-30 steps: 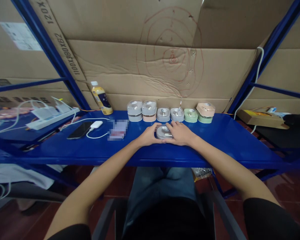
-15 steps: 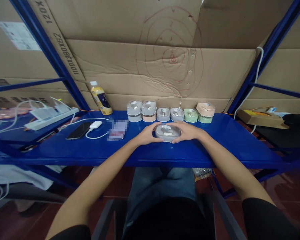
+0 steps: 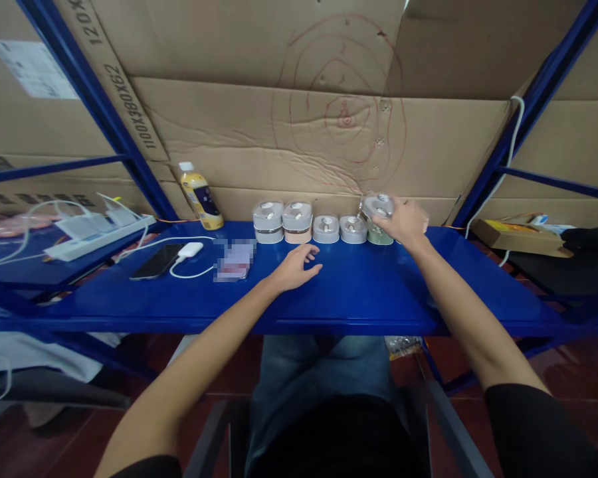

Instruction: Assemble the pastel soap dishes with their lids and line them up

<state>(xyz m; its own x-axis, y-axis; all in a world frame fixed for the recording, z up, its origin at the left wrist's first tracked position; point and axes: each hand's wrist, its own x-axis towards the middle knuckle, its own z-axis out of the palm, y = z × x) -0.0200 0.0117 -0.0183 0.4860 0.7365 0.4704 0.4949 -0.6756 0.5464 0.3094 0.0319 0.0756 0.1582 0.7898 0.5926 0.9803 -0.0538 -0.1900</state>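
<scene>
My right hand (image 3: pixel 402 220) grips a grey container with a clear lid (image 3: pixel 377 206) at the back of the blue shelf. The container sits on or just above a green container (image 3: pixel 379 235); whether they touch I cannot tell. Beside them to the right, a peach container (image 3: pixel 425 219) is mostly hidden behind the hand. My left hand (image 3: pixel 298 267) is open and holds nothing, its fingers curved over the shelf. Left of the green one stand two single grey containers (image 3: pixel 325 230) (image 3: pixel 353 230), then a grey-over-peach stack (image 3: pixel 298 222) and an all-grey stack (image 3: pixel 268 222).
On the left of the blue shelf (image 3: pixel 339 302) lie a black phone (image 3: pixel 157 261), a white charger (image 3: pixel 191 249) with its cable, and a blurred-out flat object (image 3: pixel 235 259). A yellow bottle (image 3: pixel 200 197) stands behind them. Cardboard (image 3: pixel 219 126) backs the shelf, between blue posts (image 3: pixel 87 93).
The grey container has gone from between both hands at the front to the green container at the back right, carried by my right hand. My left hand has let go and stayed near its place.
</scene>
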